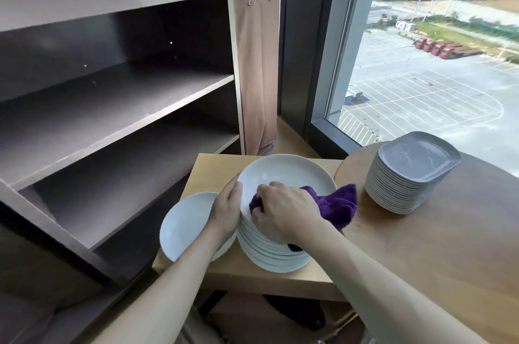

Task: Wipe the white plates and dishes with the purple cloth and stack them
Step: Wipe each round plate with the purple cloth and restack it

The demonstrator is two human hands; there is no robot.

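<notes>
Two hands on the plate stack

Right hand point(283, 210) grips purple cloth point(334, 207) on the top plate point(286, 172); left hand point(227, 206) clasps its rim.

I think I am in a back room of a hotel or big eating place, high up. At the upper left of the frame stands a grey service cart point(118, 96) with a brown cloth bag point(254, 62) clipped on. Tall stacks of plates point(410, 172) sit on wood tables point(449, 245). The window point(438, 62) at the upper right looks down on a parking lot.
</notes>
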